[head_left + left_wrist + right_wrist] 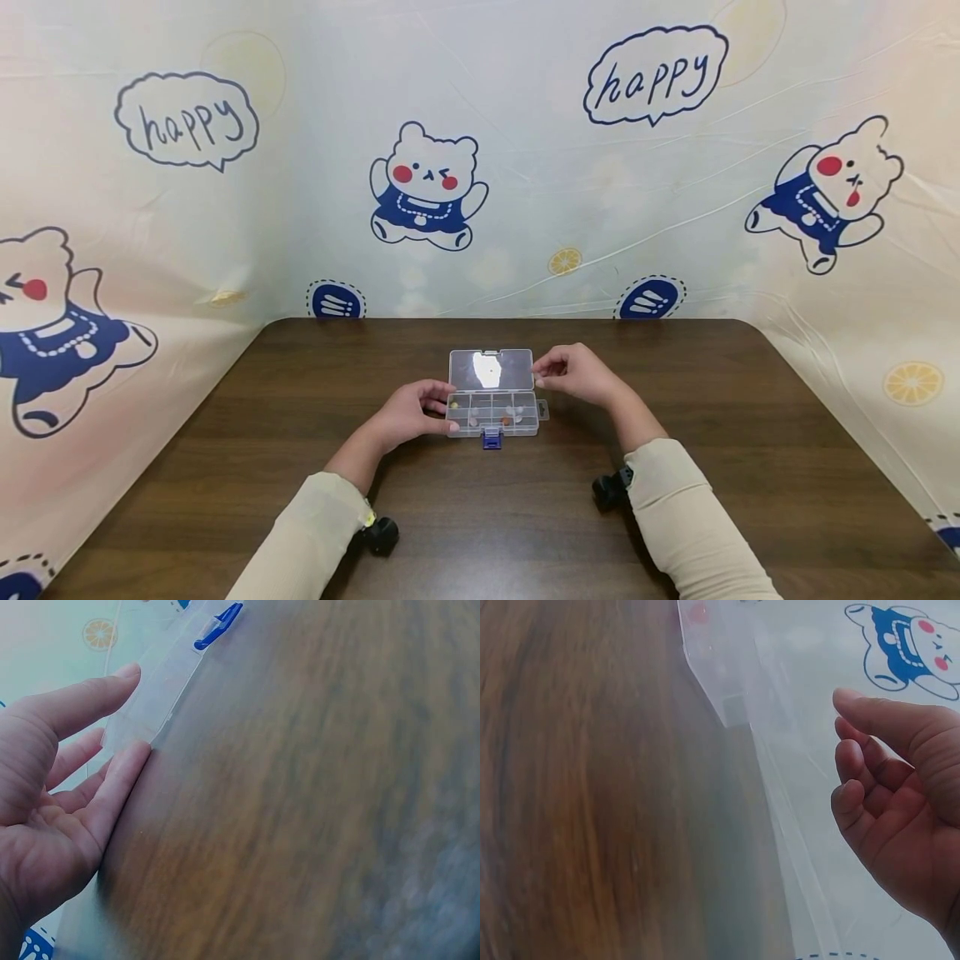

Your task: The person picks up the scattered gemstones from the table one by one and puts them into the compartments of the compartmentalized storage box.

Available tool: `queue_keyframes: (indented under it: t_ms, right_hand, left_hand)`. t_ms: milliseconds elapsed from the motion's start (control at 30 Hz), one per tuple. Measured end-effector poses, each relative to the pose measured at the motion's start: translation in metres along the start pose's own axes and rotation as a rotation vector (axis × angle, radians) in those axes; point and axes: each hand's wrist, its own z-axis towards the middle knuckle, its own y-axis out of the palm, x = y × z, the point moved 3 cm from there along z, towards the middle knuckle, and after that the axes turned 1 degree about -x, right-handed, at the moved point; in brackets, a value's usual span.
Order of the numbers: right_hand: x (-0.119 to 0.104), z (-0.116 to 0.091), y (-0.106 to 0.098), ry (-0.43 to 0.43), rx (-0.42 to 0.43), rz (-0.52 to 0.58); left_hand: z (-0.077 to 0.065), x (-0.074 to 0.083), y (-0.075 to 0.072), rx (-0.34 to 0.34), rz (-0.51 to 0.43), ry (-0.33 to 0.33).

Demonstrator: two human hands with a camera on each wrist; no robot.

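Observation:
A clear plastic compartment box (522, 431) lies on the table with its lid (465, 372) raised at the back. Several small pieces sit in its compartments, among them a yellow one (454, 405) and an orange one (506, 421). A blue clasp (491, 440) hangs from the front. My left hand (408, 410) holds the box's left end, thumb at the front corner and fingers farther back. My right hand (583, 375) hovers at the lid's right edge, fingers loosely bent; in the right wrist view, nothing shows between thumb and fingers.
The brown wooden table (480, 517) reaches back to a printed cloth (525, 275) with bears and "happy" bubbles, which also rises at both sides. A clear hanging tab (543, 409) sticks out from the box's right end. Black wrist cameras (382, 536) sit below both hands.

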Motion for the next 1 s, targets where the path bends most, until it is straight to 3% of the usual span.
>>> queue_keyframes:
  t_ms: [700, 1000]
  right_hand:
    - [-0.025, 0.005, 0.014, -0.145, -0.037, -0.007]
    - [-0.034, 0.006, 0.021, -0.158, -0.048, 0.002]
  left_hand:
    - [-0.001, 0.000, 0.000, 0.001, 0.001, -0.001]
    - [0.000, 0.000, 0.000, 0.002, 0.007, 0.006]
